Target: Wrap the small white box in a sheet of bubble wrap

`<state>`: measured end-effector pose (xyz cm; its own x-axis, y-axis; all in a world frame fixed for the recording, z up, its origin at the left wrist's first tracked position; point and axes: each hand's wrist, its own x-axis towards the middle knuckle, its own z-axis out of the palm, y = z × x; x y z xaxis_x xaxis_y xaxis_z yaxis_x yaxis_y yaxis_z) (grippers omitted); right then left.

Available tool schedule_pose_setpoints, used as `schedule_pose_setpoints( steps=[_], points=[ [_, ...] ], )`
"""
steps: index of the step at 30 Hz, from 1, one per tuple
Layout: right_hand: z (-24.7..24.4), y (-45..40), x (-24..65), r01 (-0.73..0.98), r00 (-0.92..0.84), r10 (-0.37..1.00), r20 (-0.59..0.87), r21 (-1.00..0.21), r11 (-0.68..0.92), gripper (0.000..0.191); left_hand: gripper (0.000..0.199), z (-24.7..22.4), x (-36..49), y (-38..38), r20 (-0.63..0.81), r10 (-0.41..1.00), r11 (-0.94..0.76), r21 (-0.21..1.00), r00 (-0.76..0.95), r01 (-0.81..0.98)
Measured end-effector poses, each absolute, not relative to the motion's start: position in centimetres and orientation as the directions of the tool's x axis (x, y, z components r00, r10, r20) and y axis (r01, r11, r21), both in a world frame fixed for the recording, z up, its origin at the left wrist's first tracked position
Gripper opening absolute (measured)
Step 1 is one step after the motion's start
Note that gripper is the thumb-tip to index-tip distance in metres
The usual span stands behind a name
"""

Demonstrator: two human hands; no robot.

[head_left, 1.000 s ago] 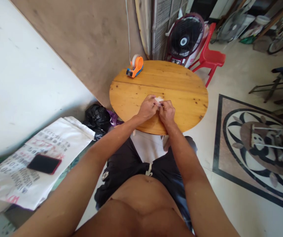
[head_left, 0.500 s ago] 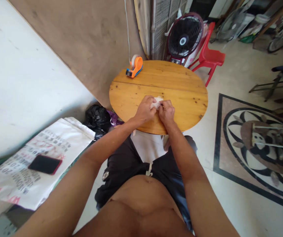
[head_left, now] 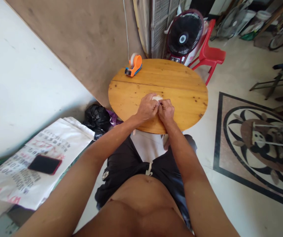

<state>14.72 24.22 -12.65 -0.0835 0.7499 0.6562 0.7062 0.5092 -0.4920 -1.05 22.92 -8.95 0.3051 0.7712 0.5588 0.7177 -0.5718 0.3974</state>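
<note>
Between my two hands is a small crumpled white piece (head_left: 157, 98), thin like tissue or plastic film; its exact kind is too small to make out. My left hand (head_left: 147, 107) is closed on its left side, with thumb and fingers pinched together. My right hand (head_left: 166, 110) pinches it from the right, the fingertips of both hands nearly touching. Both hands are over the near half of an oval wooden table (head_left: 186, 82). At the table's far left edge stands an orange tape dispenser (head_left: 136, 64) with a roll of clear tape.
A fan (head_left: 186, 33) and a red plastic chair (head_left: 212, 54) stand behind the table. On the left, a phone (head_left: 44, 164) lies on folded white sacks (head_left: 64, 138), beside a black plastic bag (head_left: 96, 118). A wall board (head_left: 82, 39) borders the table's left side.
My fingertips have drawn closer together, and less of the white piece shows between them. My left hand has shifted slightly right. The view has moved a little.
</note>
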Motion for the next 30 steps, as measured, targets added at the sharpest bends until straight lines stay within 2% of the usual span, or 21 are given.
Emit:
schedule_pose_setpoints(
  steps=[7,14,25,27,30],
  points=[
    [-12.9,24.5,14.7,0.710,-0.077,0.764,0.641,-0.502,0.493,0.022,0.015,-8.0,-1.7,21.2,0.554,0.785,-0.565,0.454,0.279,0.689],
    [-12.7,24.3,14.8,0.715,-0.090,0.756,0.648,-0.486,0.503,0.021,0.026,-9.0,-1.5,22.0,0.529,0.812,-0.524,0.477,0.246,0.705],
    [-13.1,24.6,14.7,0.717,-0.072,0.752,0.656,-0.489,0.496,0.021,0.009,-8.5,-1.7,23.1,0.422,0.862,-0.492,0.559,0.282,0.667],
    [-13.1,24.6,14.7,0.710,-0.074,0.756,0.651,-0.498,0.498,0.021,0.012,-8.9,-1.9,23.1,0.442,0.853,-0.500,0.546,0.277,0.672],
    [-13.0,24.6,14.7,0.693,-0.077,0.762,0.644,-0.514,0.505,0.021,0.028,-9.5,-2.1,23.0,0.497,0.815,-0.538,0.464,0.296,0.704]
  ],
)
